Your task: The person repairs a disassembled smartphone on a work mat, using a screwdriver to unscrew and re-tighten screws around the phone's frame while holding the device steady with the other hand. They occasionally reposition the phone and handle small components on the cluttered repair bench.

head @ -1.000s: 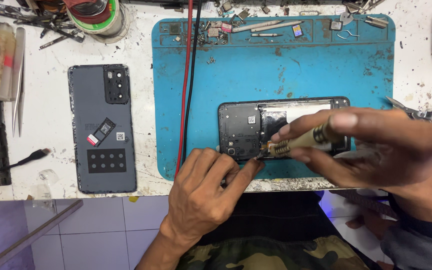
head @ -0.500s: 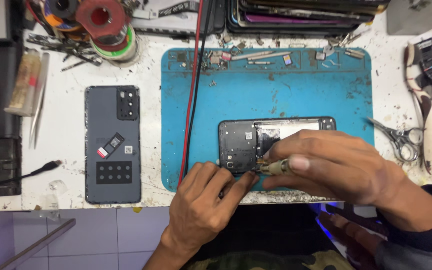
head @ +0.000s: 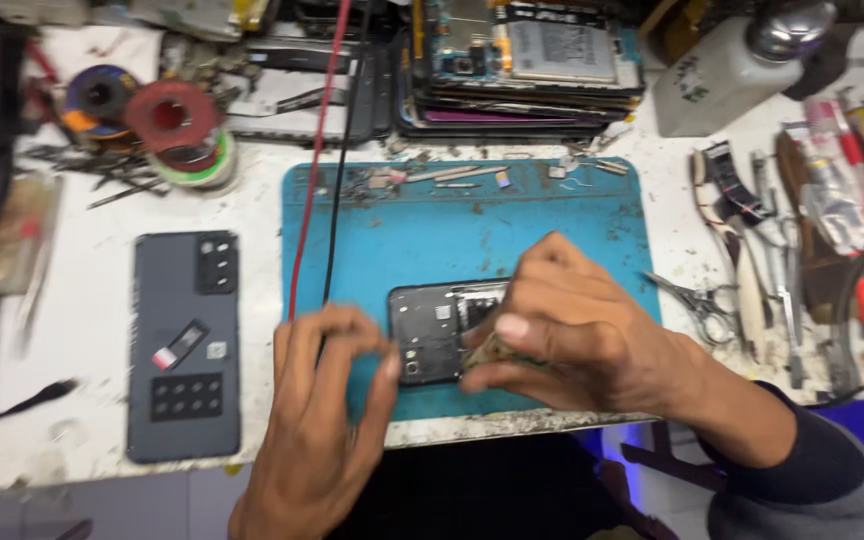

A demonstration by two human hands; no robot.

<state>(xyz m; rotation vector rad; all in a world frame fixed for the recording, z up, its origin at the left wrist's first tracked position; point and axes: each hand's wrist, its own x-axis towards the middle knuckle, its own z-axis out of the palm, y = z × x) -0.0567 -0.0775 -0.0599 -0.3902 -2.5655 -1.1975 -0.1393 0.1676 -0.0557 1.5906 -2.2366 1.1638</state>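
Our left hand steadies the opened black phone on the blue rubber mat with curled, empty fingers; our right hand pinches a small brownish tool over it.

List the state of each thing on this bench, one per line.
Opened phone: back off, insides showing, flat on the blue mat.
Grey back cover: removed, lying left of the mat.
Right hand: pinching a small part over the phone.
Left hand: fingers at the phone's left end.
Scissors: closed.
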